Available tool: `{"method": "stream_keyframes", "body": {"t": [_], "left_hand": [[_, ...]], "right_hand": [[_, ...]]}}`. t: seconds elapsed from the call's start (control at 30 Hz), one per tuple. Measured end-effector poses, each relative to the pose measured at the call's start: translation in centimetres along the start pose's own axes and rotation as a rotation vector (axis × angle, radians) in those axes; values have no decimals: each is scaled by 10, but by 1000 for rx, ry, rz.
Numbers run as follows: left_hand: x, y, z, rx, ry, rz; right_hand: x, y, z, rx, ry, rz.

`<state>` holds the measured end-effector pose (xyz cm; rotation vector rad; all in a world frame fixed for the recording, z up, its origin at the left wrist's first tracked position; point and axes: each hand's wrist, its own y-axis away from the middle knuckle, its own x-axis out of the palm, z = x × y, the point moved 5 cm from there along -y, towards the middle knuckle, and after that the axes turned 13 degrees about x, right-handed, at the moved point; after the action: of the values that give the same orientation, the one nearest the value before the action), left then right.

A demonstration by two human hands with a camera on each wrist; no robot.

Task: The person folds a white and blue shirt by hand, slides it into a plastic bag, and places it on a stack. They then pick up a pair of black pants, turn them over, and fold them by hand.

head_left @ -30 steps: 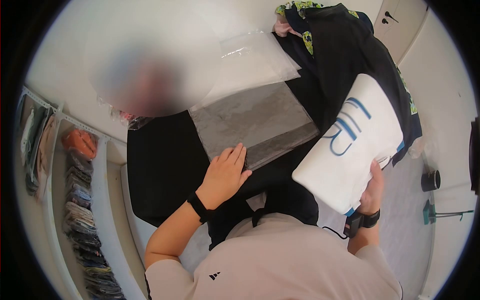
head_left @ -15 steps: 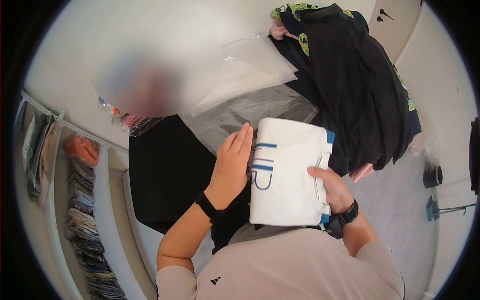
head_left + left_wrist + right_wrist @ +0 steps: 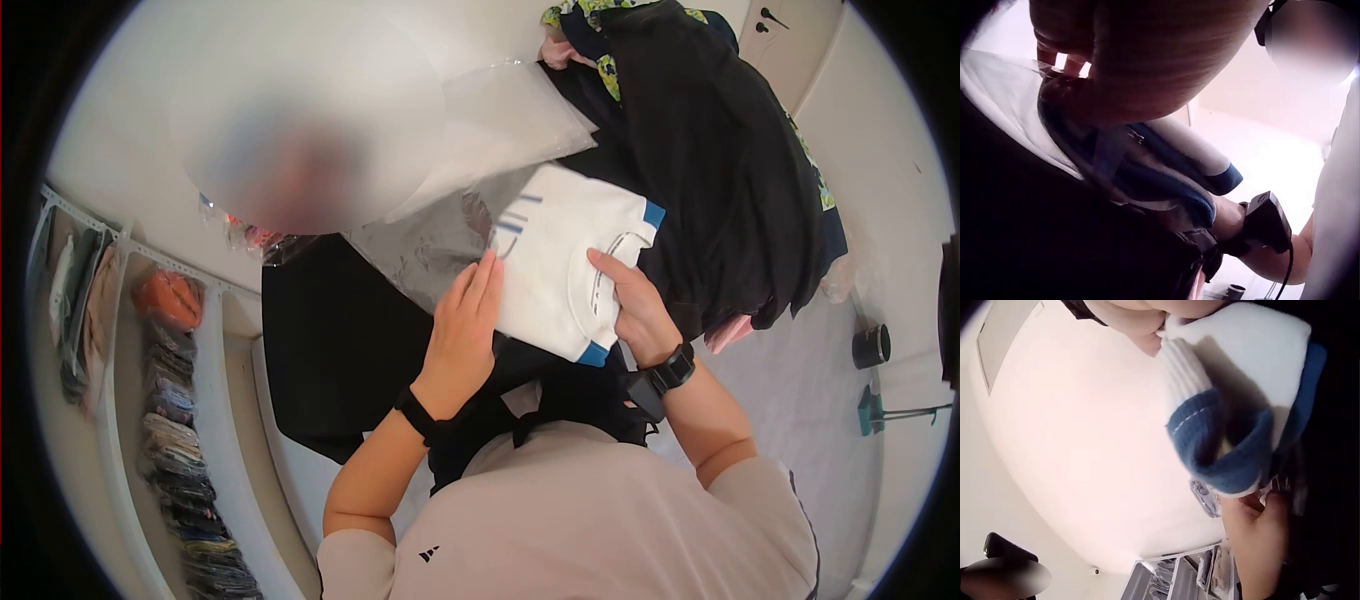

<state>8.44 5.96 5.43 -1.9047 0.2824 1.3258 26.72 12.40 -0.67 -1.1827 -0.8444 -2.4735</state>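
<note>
A folded white sweatshirt (image 3: 560, 275) with blue trim and blue lettering is tilted over the black-covered table (image 3: 320, 340). My right hand (image 3: 645, 310) grips its neckline end, thumb on top and fingers underneath. The far left end overlaps a clear plastic bag (image 3: 405, 262), and the lettering looks hazy there, as if under the film. My left hand (image 3: 460, 330) pinches the bag's near edge beside the sweatshirt, its fingers long and together in the head view. In the right wrist view the blue ribbed trim (image 3: 1200, 428) hangs above the left thumb and fingers.
More clear bags (image 3: 510, 110) lie at the back of the table. A heap of black garments (image 3: 710, 170) covers the right side. Shelves with several bagged clothes (image 3: 175, 440) stand at the left. A black bin (image 3: 871, 346) is on the floor at the right.
My right hand has swung the sweatshirt from the right side to the middle, then forward onto the bag. My left hand has stayed by the bag's edge, its thumb dropping out of sight.
</note>
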Motion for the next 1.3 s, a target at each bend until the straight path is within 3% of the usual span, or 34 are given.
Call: {"method": "stream_keyframes", "body": {"t": [0.17,0.23,0.3,0.37,0.43,0.47,0.6,0.77,0.83,0.87,1.03,1.1,1.23,1.3], "left_hand": [[1,4,6,-25,-106,-17],[-2,6,0,-48,-150,-41],[-3,14,-3,-69,-191,-66],[-1,33,-17,32,67,-161],[14,41,-48,374,245,84],[24,39,-58,450,310,107],[58,21,-56,223,202,166],[77,15,-60,90,17,57],[82,12,-64,-59,-145,114],[96,13,-61,-150,-63,218],[98,9,-66,-114,-162,135],[98,9,-32,-162,-131,163],[94,11,-43,-78,-167,111],[91,12,-51,0,-182,-9]], "right_hand": [[3,-17,-22,12,-118,27],[3,-18,-22,-65,78,-78],[3,-21,-22,-22,96,-92],[3,-25,-24,61,54,-53],[8,-24,-24,109,23,-58],[9,-22,-27,154,-11,-63],[18,-21,-30,167,-24,-79],[13,-27,-29,191,-10,-71],[18,-23,-28,208,2,-71],[17,-28,-30,226,6,-71],[34,-47,-34,296,21,16],[54,-96,-42,309,10,-25],[71,-111,-42,309,77,111],[70,-118,-43,261,64,24]]}}
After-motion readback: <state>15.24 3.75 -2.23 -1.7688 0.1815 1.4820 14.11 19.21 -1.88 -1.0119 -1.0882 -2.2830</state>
